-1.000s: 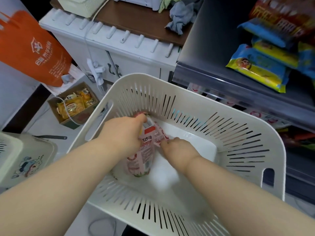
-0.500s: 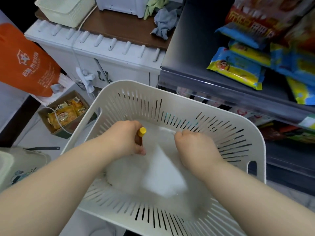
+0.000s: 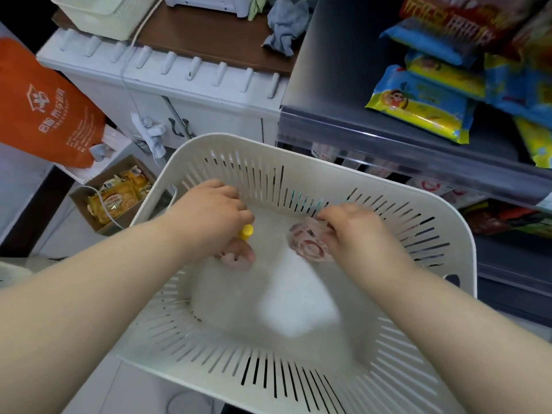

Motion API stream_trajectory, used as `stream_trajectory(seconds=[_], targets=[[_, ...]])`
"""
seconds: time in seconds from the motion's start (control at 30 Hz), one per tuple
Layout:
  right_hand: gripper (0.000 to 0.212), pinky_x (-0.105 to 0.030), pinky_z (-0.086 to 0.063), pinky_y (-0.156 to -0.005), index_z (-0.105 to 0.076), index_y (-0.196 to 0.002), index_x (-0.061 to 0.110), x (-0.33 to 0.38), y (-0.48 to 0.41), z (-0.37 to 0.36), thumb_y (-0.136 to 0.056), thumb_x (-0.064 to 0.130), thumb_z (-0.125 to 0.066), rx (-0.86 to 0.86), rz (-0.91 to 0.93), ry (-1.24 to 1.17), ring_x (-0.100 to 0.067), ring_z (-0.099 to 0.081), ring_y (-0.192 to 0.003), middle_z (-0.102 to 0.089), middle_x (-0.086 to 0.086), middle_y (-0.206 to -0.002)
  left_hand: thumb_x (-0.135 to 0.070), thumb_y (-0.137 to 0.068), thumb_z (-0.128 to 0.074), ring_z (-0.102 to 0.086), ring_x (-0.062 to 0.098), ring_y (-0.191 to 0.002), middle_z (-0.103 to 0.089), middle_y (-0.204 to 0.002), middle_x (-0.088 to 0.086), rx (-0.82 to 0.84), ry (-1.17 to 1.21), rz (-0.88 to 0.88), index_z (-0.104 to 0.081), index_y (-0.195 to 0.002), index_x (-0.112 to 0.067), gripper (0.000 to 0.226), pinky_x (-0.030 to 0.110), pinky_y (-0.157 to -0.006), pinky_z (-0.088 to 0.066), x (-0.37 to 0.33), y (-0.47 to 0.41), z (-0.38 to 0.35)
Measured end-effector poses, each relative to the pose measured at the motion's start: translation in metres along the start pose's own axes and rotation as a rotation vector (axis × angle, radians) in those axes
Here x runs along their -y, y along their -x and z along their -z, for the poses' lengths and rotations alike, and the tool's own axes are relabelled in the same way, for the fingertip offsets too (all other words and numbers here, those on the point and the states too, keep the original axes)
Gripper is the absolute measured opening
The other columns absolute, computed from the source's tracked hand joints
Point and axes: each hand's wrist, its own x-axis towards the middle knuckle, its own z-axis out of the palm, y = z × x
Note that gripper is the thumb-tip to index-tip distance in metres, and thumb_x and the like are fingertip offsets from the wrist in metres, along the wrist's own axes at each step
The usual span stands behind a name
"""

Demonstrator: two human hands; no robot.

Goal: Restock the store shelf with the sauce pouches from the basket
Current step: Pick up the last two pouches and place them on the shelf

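now | right hand [image 3: 358, 234] bares pink pouch [image 3: 307, 246] — left hand [image 3: 215, 216] keeps capped pouch [image 3: 239, 256]

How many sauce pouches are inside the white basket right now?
2. The yellow-capped pouch is in the left hand; the second pouch is in the right hand. The hands may hide others.

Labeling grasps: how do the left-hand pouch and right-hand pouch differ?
The left-hand pouch shows a yellow cap; the right-hand pouch shows none. The left hand hides most of the left-hand pouch; the right-hand pouch's printed face lies exposed beside the right hand. Both are pinkish, gripped inside the white basket.
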Motion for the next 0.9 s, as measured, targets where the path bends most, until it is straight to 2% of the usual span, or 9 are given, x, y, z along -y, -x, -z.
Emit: stream_trajectory(seconds=[0.1, 0.13, 0.3, 0.43, 0.5, 0.57, 0.67, 0.8, 0.9], targets=[[0.048, -0.028, -0.04, -0.081, -0.052, -0.128, 0.021, -0.001, 0.002, -0.01, -0.083, 0.007, -0.064, -0.027, -0.077, -0.229, -0.027, -0.057, -0.099, -0.061, -0.008, -0.106, -0.063, -0.085, -0.03, -0.06, 0.025, -0.097, -0.066, -0.098, -0.002, -0.005, -0.027, 0.158, -0.059, -0.099, -0.019, 0.055, 0.031, -0.076, -0.04, -0.008, -0.008, -0.007], [0.051, -0.028, -0.043, -0.081, -0.05, -0.129, 0.024, -0.002, 0.001, -0.013, -0.083, 0.008, -0.065, -0.042, -0.11, -0.287, -0.026, -0.059, -0.096, -0.063, -0.006, -0.103, -0.06, -0.088, -0.034, -0.059, 0.026, -0.098, -0.064, -0.1, -0.001, 0.013, 0.01, 0.245, -0.055, -0.098, -0.02, 0.046, 0.03, -0.073, -0.039, -0.01, -0.009, -0.008], [0.027, -0.03, -0.046, -0.079, -0.059, -0.111, 0.014, -0.007, -0.012, -0.023, -0.085, 0.014, -0.064, -0.086, -0.181, -0.388, -0.025, -0.062, -0.093, -0.068, -0.006, -0.1, -0.052, -0.089, -0.046, -0.048, 0.025, -0.071, -0.045, -0.067, -0.004, -0.081, 0.288, 0.548, -0.036, -0.066, -0.022, 0.04, 0.029, -0.059, -0.03, -0.007, -0.011, -0.015], [0.013, -0.011, -0.035, -0.057, -0.068, -0.097, 0.009, -0.012, -0.018, -0.026, -0.087, 0.016, -0.063, -0.142, -0.201, -0.439, -0.022, -0.055, -0.075, -0.062, -0.002, -0.075, -0.036, -0.083, -0.065, -0.048, 0.022, -0.072, -0.05, -0.068, -0.002, -0.18, 0.668, 0.541, -0.05, -0.074, -0.017, 0.026, 0.031, -0.057, -0.032, -0.011, -0.01, -0.024], [0.009, -0.004, -0.034, -0.056, -0.07, -0.093, 0.011, -0.015, -0.019, -0.029, -0.086, 0.015, -0.064, -0.172, -0.24, -0.515, -0.017, -0.052, -0.071, -0.057, 0.006, -0.067, -0.026, -0.081, -0.07, -0.051, 0.018, -0.075, -0.056, -0.073, -0.002, -0.183, 0.861, 0.602, -0.056, -0.08, -0.017, 0.016, 0.015, -0.058, -0.034, -0.01, -0.013, -0.027], [0.01, -0.006, -0.034, -0.057, -0.071, -0.09, 0.013, -0.015, -0.018, -0.036, -0.087, 0.018, -0.064, -0.207, -0.29, -0.606, -0.016, -0.054, -0.073, -0.061, 0.005, -0.069, -0.018, -0.081, -0.071, -0.054, 0.009, -0.074, -0.06, -0.078, -0.007, -0.163, 1.016, 0.683, -0.063, -0.09, -0.018, 0.012, 0.005, -0.056, -0.035, -0.01, -0.014, -0.03], [0.013, -0.02, -0.042, -0.067, -0.072, -0.093, 0.014, -0.012, -0.016, -0.046, -0.088, 0.02, -0.062, -0.245, -0.379, -0.761, -0.016, -0.059, -0.079, -0.068, -0.002, -0.08, -0.005, -0.078, -0.073, -0.059, -0.01, -0.065, -0.064, -0.079, -0.014, -0.195, 1.393, 0.777, -0.067, -0.091, -0.019, 0.02, 0.0, -0.057, -0.043, -0.011, -0.013, -0.036], [0.018, -0.022, -0.044, -0.074, -0.073, -0.101, 0.012, -0.013, -0.02, -0.05, -0.091, 0.018, -0.059, -0.308, -0.457, -0.816, -0.017, -0.061, -0.082, -0.068, -0.003, -0.082, -0.002, -0.077, -0.072, -0.062, 0.001, -0.069, -0.068, -0.072, -0.009, -0.339, 1.557, 0.881, -0.069, -0.074, -0.021, 0.019, 0.009, -0.061, -0.048, -0.014, -0.014, -0.045], [0.012, -0.021, -0.044, -0.068, -0.072, -0.089, 0.015, -0.014, -0.023, -0.052, -0.09, 0.015, -0.061, -0.318, -0.484, -0.933, -0.014, -0.058, -0.077, -0.066, -0.001, -0.077, 0.002, -0.077, -0.07, -0.062, -0.004, -0.06, -0.068, -0.063, -0.012, -0.43, 1.61, 0.927, -0.068, -0.076, -0.016, 0.018, 0.007, -0.055, -0.045, -0.015, -0.019, -0.048]])
